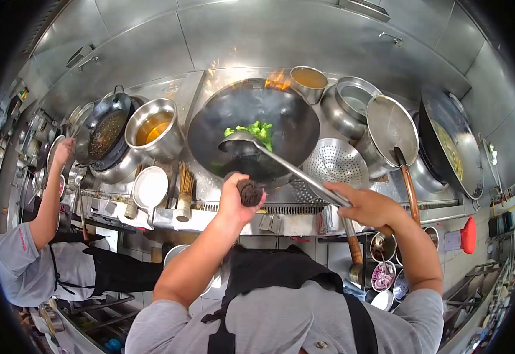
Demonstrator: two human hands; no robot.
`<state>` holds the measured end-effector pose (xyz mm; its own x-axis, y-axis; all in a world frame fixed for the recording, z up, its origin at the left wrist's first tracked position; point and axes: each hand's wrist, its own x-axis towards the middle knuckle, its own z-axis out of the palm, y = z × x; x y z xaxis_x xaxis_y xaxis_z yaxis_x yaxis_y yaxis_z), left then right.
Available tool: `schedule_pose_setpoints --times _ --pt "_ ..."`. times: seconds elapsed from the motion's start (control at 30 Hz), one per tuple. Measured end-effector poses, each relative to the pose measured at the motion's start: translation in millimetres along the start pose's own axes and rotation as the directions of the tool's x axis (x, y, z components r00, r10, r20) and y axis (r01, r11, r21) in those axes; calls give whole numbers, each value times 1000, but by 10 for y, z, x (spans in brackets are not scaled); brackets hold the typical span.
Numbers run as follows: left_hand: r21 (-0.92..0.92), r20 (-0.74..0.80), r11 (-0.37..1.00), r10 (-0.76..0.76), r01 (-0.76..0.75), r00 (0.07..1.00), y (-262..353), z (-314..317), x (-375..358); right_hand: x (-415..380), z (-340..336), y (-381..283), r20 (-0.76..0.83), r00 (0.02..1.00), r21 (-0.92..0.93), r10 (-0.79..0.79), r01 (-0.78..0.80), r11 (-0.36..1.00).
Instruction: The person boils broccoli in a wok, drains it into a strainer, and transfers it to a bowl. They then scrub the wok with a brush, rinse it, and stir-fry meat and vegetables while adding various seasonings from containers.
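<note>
A large dark wok sits over flames, with pieces of green broccoli inside. My left hand is wrapped around the wok's handle, whose end looks dark and rough. A metal ladle slants across the wok from the right. My right hand grips its shaft, and the bowl of the ladle lies beside the broccoli. A perforated metal strainer rests just right of the wok, close to my right hand.
Flames rise behind the wok. Left stand a pot of amber liquid and a bamboo brush; right are a mesh skimmer, a metal pot and another wok. A co-worker stands at left.
</note>
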<state>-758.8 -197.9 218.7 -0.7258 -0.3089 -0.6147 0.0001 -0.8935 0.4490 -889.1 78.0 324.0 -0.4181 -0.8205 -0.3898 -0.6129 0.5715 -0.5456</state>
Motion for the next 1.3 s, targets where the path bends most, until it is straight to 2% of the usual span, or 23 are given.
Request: schedule_pose_setpoints --times 0.03,0.07,0.17,0.23,0.3,0.37,0.4,0.5,0.53,0.6,0.63,0.7,0.77,0.83,0.9,0.93,1.03,1.07,1.1,1.17,1.23,1.27,1.3 --pt "-52 56 998 -33 36 998 -43 -146 327 90 96 131 -35 998 -17 -52 51 999" --pt "-71 64 998 3 2 998 -115 -268 502 229 173 168 -68 998 -50 -13 10 999" --pt "-182 37 982 63 -55 997 -371 -436 425 523 310 21 -142 972 -168 186 -209 963" --pt "8 235 1000 17 -20 972 -496 -843 87 385 306 18 -181 975 -134 129 -154 979" --pt "46 -6 997 -65 65 998 -472 -661 -356 264 261 -17 -146 985 -77 90 -102 992" --pt "-97 -76 995 -10 3 997 -244 -206 -408 60 133 14 -37 998 7 56 -56 998" --pt "-80 13 997 -7 8 1000 -118 -188 -164 81 172 207 -94 989 31 -112 116 993" --pt "-16 89 1000 -20 21 996 -56 -196 382 289 64 56 16 998 3 60 -60 998" --pt "-48 69 999 5 -2 998 -138 -262 391 387 163 83 -96 995 -40 -5 1 999" --pt "-82 80 996 26 -19 996 -419 -514 161 514 287 51 -157 986 -76 59 -72 995" --pt "2 308 1000 12 -13 951 -519 -758 26 536 320 31 -187 979 -92 83 -101 991" --pt "37 64 999 -32 29 997 -607 -632 -374 370 291 27 -209 978 -35 23 -32 999" --pt "-69 7 998 -4 4 1000 -506 -393 -239 222 387 114 -209 977 -38 -52 45 998" --pt "-80 57 996 -32 37 998 -246 -213 42 -5 372 -42 -62 997 26 -38 40 999" --pt "-58 76 993 -99 103 992 -85 -103 -96 -178 91 -179 53 999 65 -10 6 998" --pt "-17 53 997 -81 82 995 -54 -44 -218 -235 -42 -214 112 994 95 15 -26 995" --pt "-56 41 994 -89 91 995 -53 -52 85 -15 78 80 48 996 29 -69 68 997" --pt "-48 115 997 -61 67 992 -77 -112 338 103 99 19 5 1000 -54 16 -16 998" --pt "-46 144 999 -9 15 990 -128 -156 506 231 180 -4 -51 998 -73 27 -30 997" --pt "-187 135 982 10 16 991 -294 -265 597 520 351 69 -173 983 -122 55 -77 990" --pt "-127 109 991 52 -38 993 -492 -530 152 667 474 120 -257 965 -178 42 -90 980" --pt "-45 133 999 8 -2 991 -507 -629 -47 664 518 200 -320 947 -180 -40 -19 983" --pt "32 133 998 -50 46 990 -527 -692 -257 591 421 173 -302 953 -157 -23 -25 987"
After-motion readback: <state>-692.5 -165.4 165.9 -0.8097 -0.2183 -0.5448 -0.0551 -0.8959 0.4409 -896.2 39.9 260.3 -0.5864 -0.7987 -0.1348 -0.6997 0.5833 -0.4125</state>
